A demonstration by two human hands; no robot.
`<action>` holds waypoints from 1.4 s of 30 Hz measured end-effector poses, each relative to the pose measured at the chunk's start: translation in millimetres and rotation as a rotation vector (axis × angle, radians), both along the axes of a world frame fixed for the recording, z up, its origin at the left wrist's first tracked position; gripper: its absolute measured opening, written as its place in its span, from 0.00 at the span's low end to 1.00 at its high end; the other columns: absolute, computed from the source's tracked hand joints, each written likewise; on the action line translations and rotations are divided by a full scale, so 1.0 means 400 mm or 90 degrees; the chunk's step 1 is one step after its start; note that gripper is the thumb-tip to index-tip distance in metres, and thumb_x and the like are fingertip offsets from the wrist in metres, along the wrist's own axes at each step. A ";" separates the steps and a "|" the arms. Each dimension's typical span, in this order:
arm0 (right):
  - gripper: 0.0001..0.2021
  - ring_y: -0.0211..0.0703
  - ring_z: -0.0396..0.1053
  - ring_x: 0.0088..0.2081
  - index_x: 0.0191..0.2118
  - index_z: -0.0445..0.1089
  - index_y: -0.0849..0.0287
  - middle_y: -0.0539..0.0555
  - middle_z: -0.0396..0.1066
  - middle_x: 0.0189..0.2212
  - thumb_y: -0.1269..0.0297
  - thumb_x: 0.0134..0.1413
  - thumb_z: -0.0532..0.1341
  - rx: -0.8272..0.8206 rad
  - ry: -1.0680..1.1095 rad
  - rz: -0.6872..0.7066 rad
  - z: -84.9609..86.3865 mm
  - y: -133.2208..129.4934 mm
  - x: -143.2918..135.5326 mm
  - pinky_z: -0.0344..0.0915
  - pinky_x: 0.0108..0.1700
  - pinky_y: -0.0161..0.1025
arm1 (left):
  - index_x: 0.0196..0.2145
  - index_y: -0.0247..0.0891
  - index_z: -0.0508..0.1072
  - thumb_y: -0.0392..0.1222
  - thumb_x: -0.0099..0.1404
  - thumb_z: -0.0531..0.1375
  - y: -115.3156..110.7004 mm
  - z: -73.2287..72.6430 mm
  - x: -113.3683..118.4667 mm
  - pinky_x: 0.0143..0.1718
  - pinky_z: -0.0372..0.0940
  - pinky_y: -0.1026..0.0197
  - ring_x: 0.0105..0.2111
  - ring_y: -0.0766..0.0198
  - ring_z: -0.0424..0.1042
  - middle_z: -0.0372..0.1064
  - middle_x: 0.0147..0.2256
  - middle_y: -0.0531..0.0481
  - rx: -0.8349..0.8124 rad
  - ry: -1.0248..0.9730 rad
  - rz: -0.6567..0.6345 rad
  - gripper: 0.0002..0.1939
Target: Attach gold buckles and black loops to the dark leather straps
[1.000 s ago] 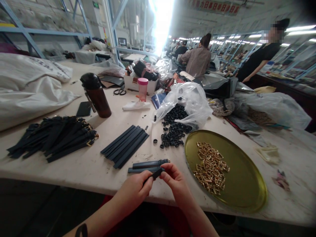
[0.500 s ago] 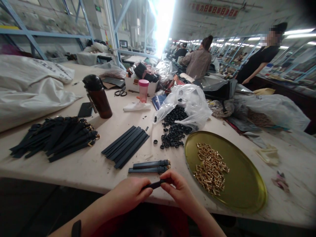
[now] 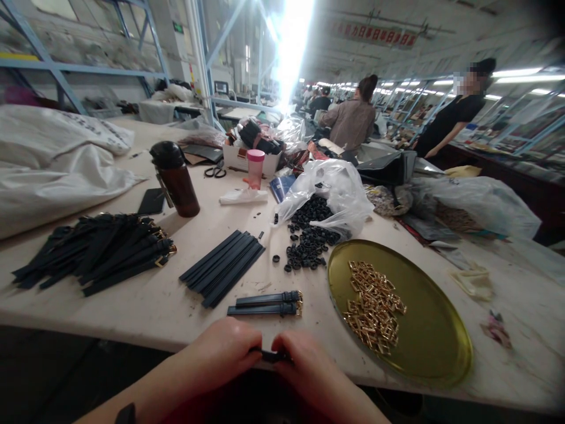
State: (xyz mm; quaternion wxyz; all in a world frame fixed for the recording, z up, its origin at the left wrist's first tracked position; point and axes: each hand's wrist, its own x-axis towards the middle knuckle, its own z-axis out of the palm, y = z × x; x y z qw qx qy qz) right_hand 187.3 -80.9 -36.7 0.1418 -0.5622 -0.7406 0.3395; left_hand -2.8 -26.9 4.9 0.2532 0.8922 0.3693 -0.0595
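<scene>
Close to the table's front edge, my left hand (image 3: 236, 347) and my right hand (image 3: 302, 353) both grip a short dark strap (image 3: 268, 355), one at each end. Only its middle shows between the fingers; the ends are hidden. Just beyond my hands lie two dark straps with gold buckles (image 3: 267, 303), side by side. Behind them is a stack of flat dark strips (image 3: 223, 265). Small black loops (image 3: 306, 250) spill from a clear plastic bag (image 3: 342, 185). To the right, a round gold tray (image 3: 432, 318) carries a heap of gold buckles (image 3: 373, 306).
A pile of buckled straps (image 3: 101, 247) lies at the left, near a phone (image 3: 151, 201) and a dark bottle (image 3: 176, 179). Scissors (image 3: 215, 171), a pink-lidded jar (image 3: 255, 169) and a filled box stand farther back. Two people (image 3: 351, 115) are beyond the table.
Both hands have moved down toward my body with the strap. The right hand has turned, its back now facing up and its fingers curled more around the strap.
</scene>
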 end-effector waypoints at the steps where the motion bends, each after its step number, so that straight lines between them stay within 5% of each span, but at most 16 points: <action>1: 0.05 0.42 0.64 0.33 0.31 0.68 0.58 0.51 0.70 0.31 0.71 0.44 0.61 0.013 0.011 0.016 -0.004 0.001 -0.008 0.56 0.35 0.36 | 0.27 0.40 0.73 0.40 0.57 0.54 0.000 -0.001 0.005 0.28 0.57 0.65 0.28 0.60 0.71 0.73 0.26 0.51 -0.018 -0.016 -0.005 0.08; 3: 0.03 0.41 0.63 0.33 0.29 0.68 0.58 0.50 0.69 0.29 0.69 0.44 0.62 0.028 0.059 0.005 -0.008 0.005 -0.020 0.55 0.34 0.36 | 0.30 0.40 0.73 0.41 0.56 0.55 0.003 -0.001 0.012 0.29 0.58 0.65 0.29 0.61 0.70 0.73 0.27 0.51 -0.068 -0.076 0.043 0.07; 7: 0.04 0.36 0.59 0.24 0.27 0.65 0.58 0.47 0.63 0.21 0.64 0.46 0.60 -0.053 0.345 -0.196 -0.005 0.024 -0.026 0.54 0.27 0.33 | 0.50 0.38 0.61 0.46 0.57 0.55 0.016 -0.006 0.023 0.33 0.61 0.65 0.31 0.64 0.69 0.71 0.34 0.51 -0.176 -0.273 0.228 0.23; 11: 0.14 0.34 0.59 0.23 0.36 0.65 0.58 0.48 0.65 0.25 0.54 0.46 0.60 -0.123 0.651 -0.289 -0.003 0.040 -0.033 0.56 0.24 0.33 | 0.56 0.35 0.52 0.45 0.60 0.51 0.004 -0.036 0.050 0.34 0.63 0.63 0.31 0.62 0.69 0.71 0.34 0.48 -0.260 -0.316 0.222 0.28; 13: 0.16 0.34 0.59 0.24 0.36 0.65 0.58 0.49 0.65 0.27 0.52 0.46 0.60 -0.102 0.661 -0.313 -0.003 0.043 -0.032 0.56 0.24 0.33 | 0.56 0.34 0.54 0.45 0.62 0.47 -0.009 -0.054 0.060 0.34 0.63 0.61 0.30 0.61 0.69 0.72 0.35 0.46 -0.273 -0.298 0.227 0.25; 17: 0.14 0.33 0.56 0.22 0.29 0.62 0.58 0.46 0.59 0.22 0.51 0.47 0.59 -0.034 0.635 -0.389 -0.003 0.045 -0.025 0.55 0.25 0.32 | 0.52 0.37 0.60 0.47 0.61 0.50 -0.019 -0.068 0.069 0.45 0.60 0.57 0.44 0.55 0.67 0.67 0.47 0.43 -0.239 -0.293 0.205 0.23; 21: 0.16 0.33 0.54 0.22 0.25 0.58 0.58 0.45 0.55 0.20 0.51 0.47 0.59 -0.028 0.623 -0.339 -0.009 0.039 -0.032 0.55 0.25 0.32 | 0.42 0.36 0.66 0.50 0.63 0.45 -0.012 -0.062 0.085 0.36 0.62 0.60 0.33 0.58 0.69 0.71 0.34 0.47 -0.252 -0.288 0.194 0.18; 24: 0.14 0.34 0.58 0.24 0.27 0.61 0.58 0.46 0.59 0.22 0.52 0.53 0.54 0.003 0.489 -0.243 -0.004 0.039 0.003 0.57 0.27 0.32 | 0.35 0.37 0.67 0.50 0.63 0.45 -0.007 -0.058 0.090 0.34 0.61 0.63 0.30 0.61 0.67 0.69 0.31 0.50 -0.253 -0.292 0.186 0.17; 26: 0.13 0.36 0.62 0.27 0.32 0.64 0.59 0.49 0.64 0.25 0.54 0.56 0.51 0.052 0.250 -0.204 0.009 0.055 0.066 0.58 0.30 0.32 | 0.35 0.38 0.67 0.50 0.63 0.46 -0.008 -0.059 0.085 0.35 0.60 0.64 0.32 0.61 0.67 0.69 0.31 0.51 -0.258 -0.296 0.188 0.16; 29: 0.11 0.40 0.67 0.35 0.36 0.67 0.59 0.54 0.69 0.34 0.59 0.57 0.52 0.114 -0.297 -0.303 0.027 0.106 0.192 0.60 0.37 0.34 | 0.32 0.38 0.67 0.49 0.63 0.46 -0.019 -0.061 0.080 0.33 0.59 0.64 0.31 0.61 0.67 0.68 0.30 0.52 -0.259 -0.278 0.199 0.15; 30: 0.10 0.43 0.68 0.38 0.38 0.68 0.62 0.58 0.69 0.37 0.63 0.57 0.52 0.110 -0.361 -0.337 0.028 0.128 0.231 0.60 0.39 0.36 | 0.32 0.38 0.67 0.49 0.63 0.46 -0.024 -0.061 0.080 0.32 0.59 0.64 0.31 0.61 0.67 0.68 0.29 0.52 -0.257 -0.272 0.202 0.15; 34: 0.11 0.53 0.70 0.38 0.35 0.71 0.70 0.70 0.71 0.35 0.74 0.53 0.52 0.068 -0.471 -0.379 0.010 0.201 0.316 0.61 0.38 0.41 | 0.32 0.38 0.68 0.48 0.63 0.46 -0.041 -0.057 0.090 0.32 0.58 0.64 0.31 0.61 0.67 0.69 0.29 0.51 -0.259 -0.262 0.187 0.15; 42: 0.13 0.53 0.71 0.39 0.36 0.72 0.69 0.70 0.73 0.34 0.77 0.52 0.50 0.025 -0.487 -0.402 0.004 0.220 0.321 0.62 0.39 0.42 | 0.31 0.37 0.67 0.47 0.63 0.46 -0.048 -0.070 0.072 0.32 0.58 0.63 0.31 0.60 0.67 0.68 0.29 0.50 -0.242 -0.243 0.194 0.15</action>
